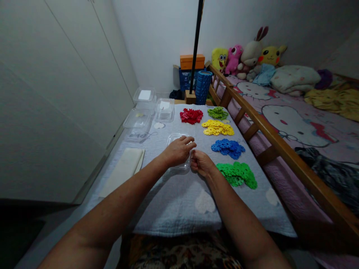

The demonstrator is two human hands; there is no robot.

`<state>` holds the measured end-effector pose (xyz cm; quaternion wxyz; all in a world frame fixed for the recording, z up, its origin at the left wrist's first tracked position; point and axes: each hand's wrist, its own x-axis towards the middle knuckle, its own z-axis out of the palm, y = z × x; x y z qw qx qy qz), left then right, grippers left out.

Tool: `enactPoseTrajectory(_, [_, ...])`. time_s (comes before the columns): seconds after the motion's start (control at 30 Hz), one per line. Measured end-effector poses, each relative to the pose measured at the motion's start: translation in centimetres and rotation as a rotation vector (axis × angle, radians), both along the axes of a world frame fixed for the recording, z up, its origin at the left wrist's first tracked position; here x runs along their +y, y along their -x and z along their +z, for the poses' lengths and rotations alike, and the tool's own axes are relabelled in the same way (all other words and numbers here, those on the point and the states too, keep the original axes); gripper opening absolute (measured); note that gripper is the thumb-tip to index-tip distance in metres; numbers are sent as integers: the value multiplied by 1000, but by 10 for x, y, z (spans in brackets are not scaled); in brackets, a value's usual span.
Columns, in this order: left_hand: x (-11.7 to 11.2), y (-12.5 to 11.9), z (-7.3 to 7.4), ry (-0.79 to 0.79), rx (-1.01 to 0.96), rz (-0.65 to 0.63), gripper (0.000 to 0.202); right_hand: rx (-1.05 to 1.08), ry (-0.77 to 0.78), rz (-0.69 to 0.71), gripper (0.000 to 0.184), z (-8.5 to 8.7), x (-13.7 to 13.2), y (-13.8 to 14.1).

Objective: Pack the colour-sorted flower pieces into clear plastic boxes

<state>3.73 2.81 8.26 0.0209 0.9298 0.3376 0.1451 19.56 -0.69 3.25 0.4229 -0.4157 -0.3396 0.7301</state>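
Note:
A clear plastic container (174,139) stands on the cloth-covered table in front of me. My left hand (179,150) reaches over its top, fingers bent toward the right rim, and hides much of it. At the container's right edge, my right hand (201,163) has its fingers curled in against the rim. Both hands are close together there. Right of them lie piles of flat flower-shaped plastic pieces: green (237,174), blue (228,148), yellow (218,127), light green (217,113) and, farther back, red (191,116).
Several clear containers stand at the back left, including a lidded box with a white label (144,95) and a nearer box (137,121). A folded cream sheet (123,170) lies at left. Along the right runs a wooden bed rail (252,112). A black pole (196,45) rises behind.

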Motion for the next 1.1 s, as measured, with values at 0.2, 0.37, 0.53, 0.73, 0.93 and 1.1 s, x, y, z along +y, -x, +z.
enactPoseTrajectory(0.2, [-3,39,-17,37,-458,510,47,-145,8,-23,21,5,0,-7])
enactPoseTrajectory(0.37, [-8,56,-48,474,-846,806,56,-400,-61,-319,33,2,14,-8])
enactPoseTrajectory(0.53, [-13,47,-63,705,-1099,723,52,-711,-300,-373,43,-4,46,1])
enactPoseTrajectory(0.73, [-13,40,-62,557,-1013,716,50,-936,-559,-413,26,-12,73,7])
enactPoseTrajectory(0.93, [-12,37,-55,581,-966,757,54,-980,-702,-406,27,-11,69,4])
enactPoseTrajectory(1.1, [-15,34,-47,679,-1047,734,59,-969,-748,-341,28,0,64,5])
